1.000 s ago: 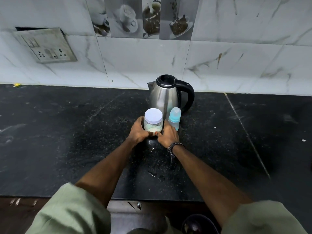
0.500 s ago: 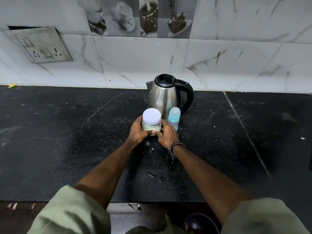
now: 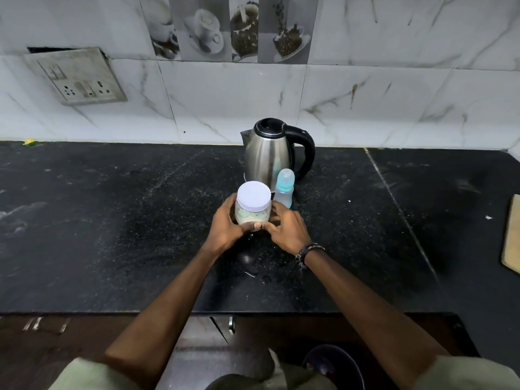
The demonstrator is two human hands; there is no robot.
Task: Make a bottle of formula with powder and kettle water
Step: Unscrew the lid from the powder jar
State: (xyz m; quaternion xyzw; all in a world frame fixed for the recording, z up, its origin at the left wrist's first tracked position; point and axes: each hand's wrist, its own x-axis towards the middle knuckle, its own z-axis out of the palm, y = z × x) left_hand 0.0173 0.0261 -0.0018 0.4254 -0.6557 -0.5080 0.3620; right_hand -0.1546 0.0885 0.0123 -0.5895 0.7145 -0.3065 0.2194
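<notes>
A clear powder jar (image 3: 253, 213) with a white screw lid (image 3: 253, 198) is held between both hands, lifted slightly off the black counter (image 3: 112, 220). My left hand (image 3: 228, 229) wraps its left side, and my right hand (image 3: 287, 230) cups its right side. Pale powder fills the jar's lower part. Just behind the jar stands a small baby bottle (image 3: 284, 188) with a light blue cap. A steel kettle (image 3: 270, 153) with a black lid and handle stands behind the bottle, near the wall.
A wall socket plate (image 3: 76, 76) hangs at the upper left on the marble tiles. A wooden board edge (image 3: 512, 235) shows at the far right of the counter. Small wet spots (image 3: 253, 273) lie in front of my hands. A dark bowl (image 3: 334, 367) sits below the counter edge.
Both hands have drawn the powder jar a little toward me and lifted it slightly, away from the kettle and bottle. The kettle and bottle have not moved.
</notes>
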